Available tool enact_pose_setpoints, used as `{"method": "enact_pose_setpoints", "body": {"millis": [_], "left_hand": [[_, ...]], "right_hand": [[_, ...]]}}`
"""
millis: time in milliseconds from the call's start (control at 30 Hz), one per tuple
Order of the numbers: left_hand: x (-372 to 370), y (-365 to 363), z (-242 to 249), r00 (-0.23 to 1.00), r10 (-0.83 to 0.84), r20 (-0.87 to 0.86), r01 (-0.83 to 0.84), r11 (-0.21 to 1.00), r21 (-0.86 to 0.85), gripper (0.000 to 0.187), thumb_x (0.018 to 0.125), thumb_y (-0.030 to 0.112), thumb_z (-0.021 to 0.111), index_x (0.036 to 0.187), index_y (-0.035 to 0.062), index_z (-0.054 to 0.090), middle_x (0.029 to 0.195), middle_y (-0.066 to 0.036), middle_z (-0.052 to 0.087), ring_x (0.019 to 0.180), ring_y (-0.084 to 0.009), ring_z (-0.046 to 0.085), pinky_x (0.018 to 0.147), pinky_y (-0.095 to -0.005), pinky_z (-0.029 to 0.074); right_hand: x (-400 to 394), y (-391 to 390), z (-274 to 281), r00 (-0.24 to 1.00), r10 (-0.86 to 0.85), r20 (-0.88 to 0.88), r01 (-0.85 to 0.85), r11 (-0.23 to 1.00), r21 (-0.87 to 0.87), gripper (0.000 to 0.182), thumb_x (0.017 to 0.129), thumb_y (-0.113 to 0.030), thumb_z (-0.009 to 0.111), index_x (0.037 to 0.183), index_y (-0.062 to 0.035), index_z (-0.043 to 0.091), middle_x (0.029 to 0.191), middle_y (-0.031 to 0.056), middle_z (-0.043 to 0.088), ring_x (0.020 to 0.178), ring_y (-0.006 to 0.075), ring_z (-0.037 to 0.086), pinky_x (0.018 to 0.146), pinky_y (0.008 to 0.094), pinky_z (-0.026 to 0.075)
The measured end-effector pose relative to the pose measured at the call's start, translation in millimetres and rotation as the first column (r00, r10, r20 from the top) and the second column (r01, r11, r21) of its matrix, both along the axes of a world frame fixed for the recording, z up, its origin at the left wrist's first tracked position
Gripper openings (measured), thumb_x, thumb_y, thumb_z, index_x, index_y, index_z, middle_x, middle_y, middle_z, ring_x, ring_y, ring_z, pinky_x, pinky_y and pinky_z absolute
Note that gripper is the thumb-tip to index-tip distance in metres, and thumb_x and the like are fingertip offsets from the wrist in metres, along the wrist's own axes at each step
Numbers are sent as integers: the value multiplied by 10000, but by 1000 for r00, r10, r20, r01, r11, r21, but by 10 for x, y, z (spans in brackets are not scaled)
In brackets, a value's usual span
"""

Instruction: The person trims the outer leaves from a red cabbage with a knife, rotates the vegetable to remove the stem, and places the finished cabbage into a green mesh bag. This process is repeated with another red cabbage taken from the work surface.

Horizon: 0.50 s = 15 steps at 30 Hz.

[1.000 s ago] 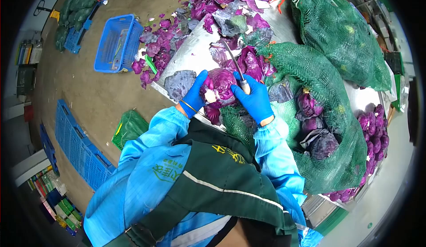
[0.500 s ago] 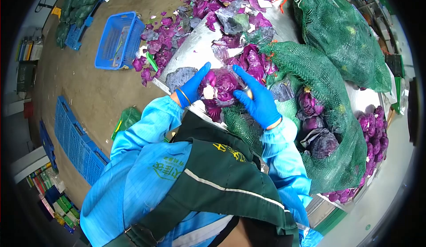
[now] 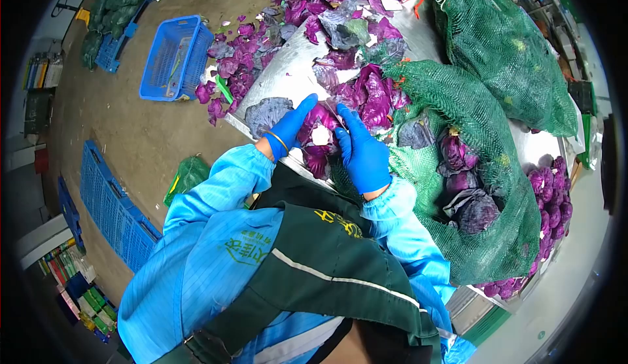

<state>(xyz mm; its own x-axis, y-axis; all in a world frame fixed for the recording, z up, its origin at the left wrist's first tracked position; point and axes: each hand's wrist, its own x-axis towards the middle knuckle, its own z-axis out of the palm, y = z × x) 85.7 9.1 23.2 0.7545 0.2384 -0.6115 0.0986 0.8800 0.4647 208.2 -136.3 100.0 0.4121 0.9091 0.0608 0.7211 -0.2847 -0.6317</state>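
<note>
A red cabbage [image 3: 311,123], its pale stem end facing up, sits between my two blue-gloved hands at the table edge. My left hand [image 3: 293,123] is closed against its left side. On the other side, my right hand [image 3: 362,151] is closed on a knife [image 3: 338,110], of which only a thin part shows by the fingers; the handle is hidden. A dull greyish-purple outer leaf [image 3: 267,114] lies left of my left hand. Loose purple leaves [image 3: 374,99] are heaped just beyond my right hand. Beside my right arm, an opened green mesh sack [image 3: 507,187] holds several red cabbages [image 3: 476,212].
A metal table [image 3: 288,69] carries scattered leaves and another full mesh sack [image 3: 507,56]. Trimmed purple cabbages [image 3: 549,197] are piled at the far right. On the floor are a blue crate [image 3: 145,69], a leaf heap [image 3: 239,63] and a blue pallet [image 3: 114,200].
My right hand has moved left and closed in on the cabbage, with the knife against its upper right side. The cabbage has turned slightly, and my left hand has shifted a little right.
</note>
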Motion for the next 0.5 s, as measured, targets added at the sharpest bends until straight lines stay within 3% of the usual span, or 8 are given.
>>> {"method": "enact_pose_setpoints", "body": {"millis": [100, 167, 233, 300, 367, 400, 433, 500], "left_hand": [[-10, -70, 92, 999, 1, -32, -1, 1000, -14, 486, 951, 411, 459, 1282, 55, 494, 1178, -90, 592, 1021, -189, 597, 916, -324, 474], [-23, -99, 74, 995, 53, -80, -31, 967, 252, 515, 920, 471, 484, 1208, 50, 557, 1065, -83, 641, 958, -170, 624, 871, -325, 497], [-67, -65, 3, 997, 22, -69, 2, 943, 333, 521, 922, 464, 484, 1218, 39, 547, 1087, -85, 631, 989, -172, 611, 905, -324, 476], [-126, -31, 53, 998, -5, -59, 29, 910, 414, 527, 925, 457, 484, 1228, 29, 537, 1109, -87, 621, 1020, -175, 597, 939, -323, 456], [-222, -44, 211, 995, -100, 25, 84, 927, 366, 546, 927, 447, 485, 1265, 17, 501, 1188, -101, 583, 1077, -190, 570, 991, -330, 416], [-258, -45, 210, 995, -77, 62, 66, 985, 160, 563, 931, 441, 480, 1296, 13, 467, 1234, -116, 554, 1109, -203, 553, 1008, -336, 405], [-277, -43, 184, 995, -81, 61, 70, 985, 160, 563, 931, 441, 480, 1296, 13, 467, 1234, -116, 554, 1109, -203, 553, 1008, -336, 405], [-268, -64, 179, 973, -54, 224, 26, 992, 127, 589, 923, 445, 485, 1326, 19, 434, 1286, -128, 516, 1169, -215, 511, 1042, -348, 370]], "right_hand": [[26, -13, -65, 998, -53, -36, 56, 992, 117, 430, 903, -331, 558, 1278, -124, 516, 1053, 202, 640, 595, 311, 649, 537, 396, 515], [107, -5, -182, 980, -73, -187, 110, 974, 199, 393, 912, -335, 551, 1228, -102, 544, 946, 179, 658, 549, 268, 627, 511, 381, 502], [252, -16, -223, 940, -73, -332, 172, 945, 278, 366, 921, -338, 544, 1179, -79, 571, 839, 155, 675, 503, 225, 605, 485, 367, 489], [443, -11, -41, 440, -421, -793, 336, 897, -289, 328, 940, -349, 517, 1082, -63, 592, 660, 84, 606, 433, 142, 518, 411, 310, 425], [687, -99, -365, 257, -441, -860, 497, 824, -274, 301, 945, -353, 508, 1012, -74, 601, 592, 29, 533, 400, 114, 467, 371, 260, 355], [709, -102, -418, 233, -458, -858, 528, 800, -284, 307, 935, -350, 533, 1057, -71, 577, 601, 15, 516, 405, 111, 461, 364, 249, 350], [693, -139, -464, 230, -459, -858, 531, 798, -285, 307, 935, -350, 533, 1057, -71, 577, 601, 15, 516, 405, 111, 461, 364, 249, 350], [549, -168, -353, 462, -460, -759, 475, 851, -226, 335, 925, -339, 558, 1135, -79, 543, 610, -5, 493, 413, 104, 453, 369, 248, 358]]}}
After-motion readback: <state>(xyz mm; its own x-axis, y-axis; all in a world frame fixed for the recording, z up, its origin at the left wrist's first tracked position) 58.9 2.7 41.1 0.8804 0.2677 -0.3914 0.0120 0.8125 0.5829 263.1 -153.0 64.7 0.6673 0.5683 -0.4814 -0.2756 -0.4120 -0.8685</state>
